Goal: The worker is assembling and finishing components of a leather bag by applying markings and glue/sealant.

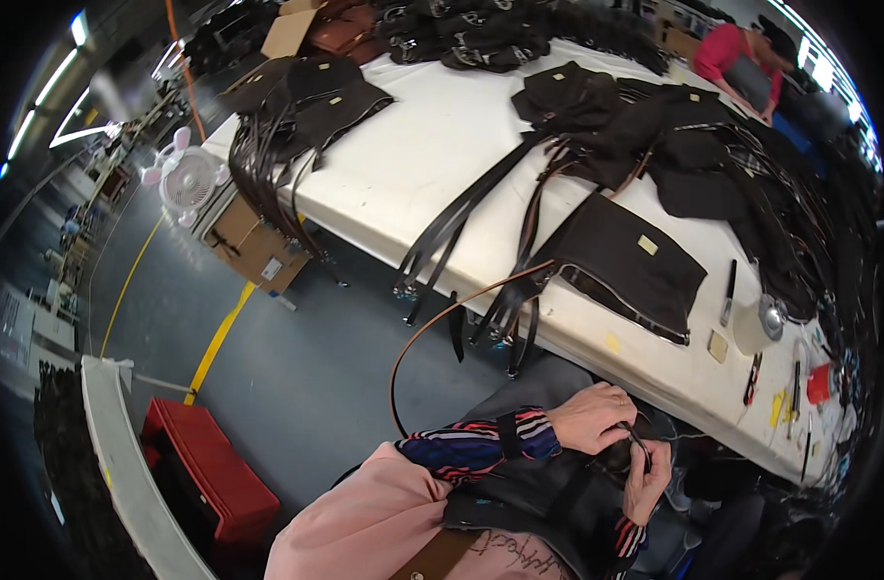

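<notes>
Over my lap, close to the table's front edge, both hands are closed on a narrow black strap (638, 443). My left hand (591, 420) grips its upper end, fingers bent. Just below and to the right, my right hand (647, 483) pinches the lower part between thumb and fingers. Behind the strap is a dark piece that I cannot make out. The nearest thing on the table is a flat black bag (631, 259) with a zipped edge and a small yellowish tag. A thin brown strap (423, 335) curves from beside this bag down to my left sleeve.
The white table (413, 184) carries more black bags (336, 106), their straps hanging over its edge. At its right end are a light container (754, 329), a red cup (820, 384) and small tools. A fan (186, 181), cardboard box (253, 242) and red bin (210, 469) stand left. Another person (737, 58) works far right.
</notes>
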A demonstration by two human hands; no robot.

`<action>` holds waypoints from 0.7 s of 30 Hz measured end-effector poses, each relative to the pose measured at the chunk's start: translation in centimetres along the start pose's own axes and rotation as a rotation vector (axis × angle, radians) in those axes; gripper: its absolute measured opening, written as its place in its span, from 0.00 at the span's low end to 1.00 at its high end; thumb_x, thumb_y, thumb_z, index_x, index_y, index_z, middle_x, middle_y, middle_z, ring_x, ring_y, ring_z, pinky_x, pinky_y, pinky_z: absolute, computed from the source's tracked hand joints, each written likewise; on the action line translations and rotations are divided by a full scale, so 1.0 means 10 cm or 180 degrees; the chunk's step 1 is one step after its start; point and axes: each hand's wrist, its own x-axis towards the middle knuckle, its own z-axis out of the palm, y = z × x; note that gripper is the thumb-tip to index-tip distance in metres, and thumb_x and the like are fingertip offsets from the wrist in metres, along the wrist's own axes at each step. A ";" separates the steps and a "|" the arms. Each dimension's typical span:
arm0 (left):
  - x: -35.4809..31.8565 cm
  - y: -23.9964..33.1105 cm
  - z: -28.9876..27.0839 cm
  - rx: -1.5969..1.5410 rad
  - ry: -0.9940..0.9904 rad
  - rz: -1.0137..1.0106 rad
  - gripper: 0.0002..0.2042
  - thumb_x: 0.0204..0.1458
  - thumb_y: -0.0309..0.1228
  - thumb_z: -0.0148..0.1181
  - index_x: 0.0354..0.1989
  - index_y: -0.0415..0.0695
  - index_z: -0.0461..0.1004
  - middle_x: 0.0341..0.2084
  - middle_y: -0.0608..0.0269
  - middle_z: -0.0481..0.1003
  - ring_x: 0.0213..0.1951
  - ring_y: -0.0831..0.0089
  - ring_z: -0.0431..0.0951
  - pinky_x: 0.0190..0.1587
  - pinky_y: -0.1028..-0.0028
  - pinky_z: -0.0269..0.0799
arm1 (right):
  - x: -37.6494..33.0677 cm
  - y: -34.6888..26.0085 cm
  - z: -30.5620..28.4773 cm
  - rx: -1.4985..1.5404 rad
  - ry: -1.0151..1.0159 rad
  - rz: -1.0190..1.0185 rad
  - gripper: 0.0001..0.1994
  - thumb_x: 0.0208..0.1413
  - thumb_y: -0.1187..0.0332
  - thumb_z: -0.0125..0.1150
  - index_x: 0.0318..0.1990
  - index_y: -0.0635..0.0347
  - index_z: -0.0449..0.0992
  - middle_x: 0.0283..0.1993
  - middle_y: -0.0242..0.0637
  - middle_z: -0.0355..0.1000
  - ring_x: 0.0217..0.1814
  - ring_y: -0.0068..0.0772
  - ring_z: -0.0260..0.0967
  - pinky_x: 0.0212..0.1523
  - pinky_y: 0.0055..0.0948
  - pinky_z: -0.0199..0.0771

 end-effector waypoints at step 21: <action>0.11 0.15 -0.07 -0.0609 -0.0229 0.0071 0.11 0.42 0.36 0.61 0.29 0.45 0.68 0.24 0.63 0.69 0.33 0.64 0.69 0.47 0.64 0.56 | 0.00 0.06 -0.31 0.0485 -0.0353 0.0294 0.11 0.57 0.69 0.54 0.25 0.63 0.64 0.25 0.24 0.55 0.28 0.14 0.48 0.30 0.16 0.48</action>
